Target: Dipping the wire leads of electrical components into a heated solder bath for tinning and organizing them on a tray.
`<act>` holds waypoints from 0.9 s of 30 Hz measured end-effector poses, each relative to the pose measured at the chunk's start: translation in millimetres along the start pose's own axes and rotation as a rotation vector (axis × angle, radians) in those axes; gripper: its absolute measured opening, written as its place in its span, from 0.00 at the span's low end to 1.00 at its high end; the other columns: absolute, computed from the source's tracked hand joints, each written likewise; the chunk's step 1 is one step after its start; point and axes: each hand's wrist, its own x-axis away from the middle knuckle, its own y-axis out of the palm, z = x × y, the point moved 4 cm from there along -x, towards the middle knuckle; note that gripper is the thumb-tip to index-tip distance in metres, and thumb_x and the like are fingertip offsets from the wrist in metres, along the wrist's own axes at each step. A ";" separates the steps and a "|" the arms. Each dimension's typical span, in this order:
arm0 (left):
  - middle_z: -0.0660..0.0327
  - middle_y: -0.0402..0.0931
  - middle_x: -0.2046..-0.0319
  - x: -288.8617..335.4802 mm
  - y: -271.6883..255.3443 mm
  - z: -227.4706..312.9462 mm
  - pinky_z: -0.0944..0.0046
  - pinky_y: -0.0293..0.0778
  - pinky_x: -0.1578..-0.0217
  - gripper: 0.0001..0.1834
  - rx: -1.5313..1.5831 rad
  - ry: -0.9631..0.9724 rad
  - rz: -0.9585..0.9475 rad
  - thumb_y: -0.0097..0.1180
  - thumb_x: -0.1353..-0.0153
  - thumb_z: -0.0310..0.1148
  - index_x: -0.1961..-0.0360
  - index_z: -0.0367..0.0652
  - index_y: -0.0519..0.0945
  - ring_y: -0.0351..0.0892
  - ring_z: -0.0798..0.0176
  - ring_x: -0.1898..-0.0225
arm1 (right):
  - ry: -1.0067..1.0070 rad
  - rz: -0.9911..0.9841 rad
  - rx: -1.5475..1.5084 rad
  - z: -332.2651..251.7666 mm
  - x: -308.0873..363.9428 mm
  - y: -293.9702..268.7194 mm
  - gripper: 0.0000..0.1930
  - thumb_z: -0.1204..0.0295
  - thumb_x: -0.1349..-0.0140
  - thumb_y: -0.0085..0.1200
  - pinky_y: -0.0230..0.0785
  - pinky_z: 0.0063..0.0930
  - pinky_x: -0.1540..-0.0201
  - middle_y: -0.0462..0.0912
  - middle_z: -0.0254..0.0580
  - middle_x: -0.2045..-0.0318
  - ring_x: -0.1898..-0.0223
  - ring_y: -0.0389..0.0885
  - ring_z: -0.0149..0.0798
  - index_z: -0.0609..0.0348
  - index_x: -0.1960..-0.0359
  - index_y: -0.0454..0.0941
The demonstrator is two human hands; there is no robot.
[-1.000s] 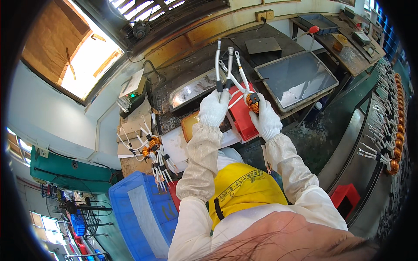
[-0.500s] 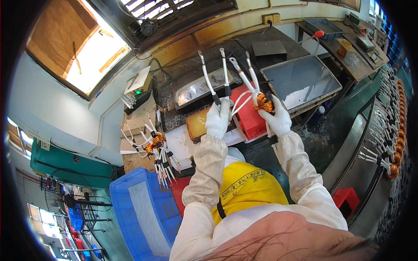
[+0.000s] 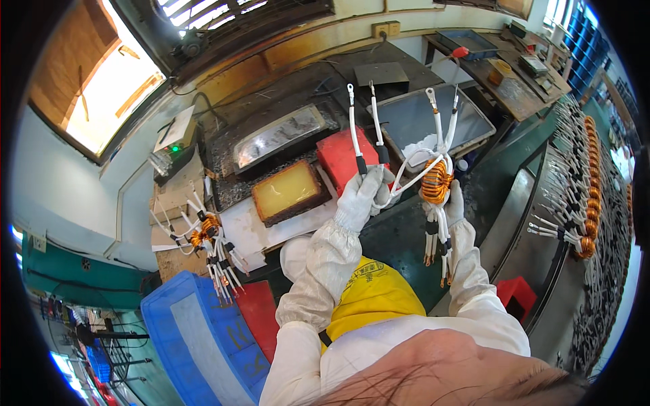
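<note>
My left hand (image 3: 363, 197), in a white glove, is closed on two white cable leads (image 3: 355, 135) just below their black sleeves. Their metal lugs point up and away from me. The leads belong to a copper-wound coil (image 3: 435, 180), joined to it by looping white wires. At the coil's right side is my gloved right hand (image 3: 456, 203), gripping the coil and the leads under it; the coil hides part of its fingers. Two more lugged leads rise above the coil, and several dark-sleeved ends with copper tips hang below.
A silvery molten-metal pot (image 3: 279, 137) and a tray of yellow liquid (image 3: 290, 192) stand on the bench beside a red box (image 3: 336, 152). A grey tray (image 3: 477, 139) lies behind the coil. Other coils (image 3: 206, 230) lie left, above a blue crate (image 3: 196, 325); a row of coils (image 3: 588, 203) lines the right.
The coil has turned so its copper winding faces me, with ends hanging below. Both hands now sit further right relative to the bench, away from the metal pot, and the view has shifted.
</note>
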 end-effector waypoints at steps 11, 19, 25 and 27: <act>0.69 0.66 0.85 -39.8 49.5 -35.5 0.71 0.58 0.85 0.20 -0.268 -0.128 0.028 0.50 0.34 0.49 0.65 0.41 0.80 0.61 0.75 0.86 | 0.158 0.052 -0.855 50.3 13.2 -26.7 0.30 0.48 0.35 0.52 0.85 0.40 0.63 0.79 0.51 0.51 0.53 0.82 0.49 0.55 0.39 0.68; 0.69 0.68 0.83 -74.4 45.0 -49.4 0.71 0.59 0.83 0.19 -0.236 -0.128 0.065 0.51 0.33 0.46 0.63 0.39 0.80 0.63 0.74 0.84 | 0.129 0.168 -0.866 52.9 -0.6 -37.4 0.30 0.45 0.33 0.47 0.85 0.41 0.66 0.79 0.50 0.54 0.58 0.83 0.48 0.56 0.42 0.69; 0.68 0.68 0.84 -88.2 41.6 -58.6 0.69 0.56 0.88 0.18 -0.142 -0.248 0.048 0.51 0.34 0.45 0.66 0.39 0.80 0.62 0.72 0.88 | 0.124 0.194 -0.358 34.5 28.5 -59.2 0.34 0.37 0.37 0.45 0.80 0.31 0.77 0.81 0.50 0.62 0.74 0.83 0.43 0.55 0.45 0.71; 0.69 0.66 0.84 -93.0 54.2 -74.9 0.71 0.53 0.90 0.18 0.090 -0.339 -0.112 0.50 0.32 0.44 0.64 0.38 0.79 0.60 0.73 0.89 | 0.099 0.378 -0.323 23.6 45.8 -65.2 0.37 0.32 0.41 0.44 0.78 0.29 0.78 0.83 0.47 0.63 0.79 0.81 0.39 0.52 0.47 0.73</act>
